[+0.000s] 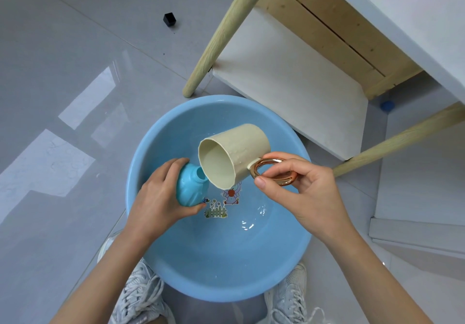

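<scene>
Over a blue basin (214,260) on grey floor tiles, near edge between two white trainers (141,293): cream mug (236,152), wet on the outside, held by the right hand (302,190), thumb and fingers pinched round its gold ring handle (274,172). Tipped nearly onto its side; long axis running from handle at right to open mouth at left, lowest lip toward the basin's middle. Just left of and below that lip: turquoise bottle (188,187), uncapped, wrapped in the curled fingers of the left hand (158,197), open neck (201,174) aimed up and right at the mug's mouth. Neck and lip close together, contact not discernible; no stream visible. Judged step: pouring from mug into bottle, needing lip lined over neck, a small shift of either hand. Shallow water and a cartoon print (224,202) in the basin's bottom. Behind: wooden stool leg (221,34), black cube (169,19).
</scene>
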Demonstrator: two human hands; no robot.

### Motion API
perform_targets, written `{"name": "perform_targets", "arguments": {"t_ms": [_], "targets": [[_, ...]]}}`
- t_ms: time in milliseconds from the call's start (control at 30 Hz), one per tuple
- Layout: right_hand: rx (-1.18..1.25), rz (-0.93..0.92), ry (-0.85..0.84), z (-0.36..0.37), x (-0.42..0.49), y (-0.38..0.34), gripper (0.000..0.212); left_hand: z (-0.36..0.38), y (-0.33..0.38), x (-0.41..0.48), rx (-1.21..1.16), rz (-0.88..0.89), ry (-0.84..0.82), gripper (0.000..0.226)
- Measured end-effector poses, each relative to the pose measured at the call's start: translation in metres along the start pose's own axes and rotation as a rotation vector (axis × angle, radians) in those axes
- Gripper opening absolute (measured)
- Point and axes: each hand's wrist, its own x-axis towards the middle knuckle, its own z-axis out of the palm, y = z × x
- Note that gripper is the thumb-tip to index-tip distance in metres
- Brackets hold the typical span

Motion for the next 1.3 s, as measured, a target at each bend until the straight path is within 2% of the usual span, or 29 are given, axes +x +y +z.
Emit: {"name": "perform_targets", "arguments": {"t_ms": [333, 1300], "targets": [[-0.136, -0.119, -0.005, 0.0012, -0.0022, -0.0034, 0.027, 0.0012, -0.0017, 0.0001, 0.008, -0.004, -0.012, 0.089], [-0.335, -0.298, 0.014, 0.0051, -0.0048, -0.0072, 0.028, 0.0019, -0.0028, -0.0007, 0.024, 0.008, -0.01, 0.088]]}}
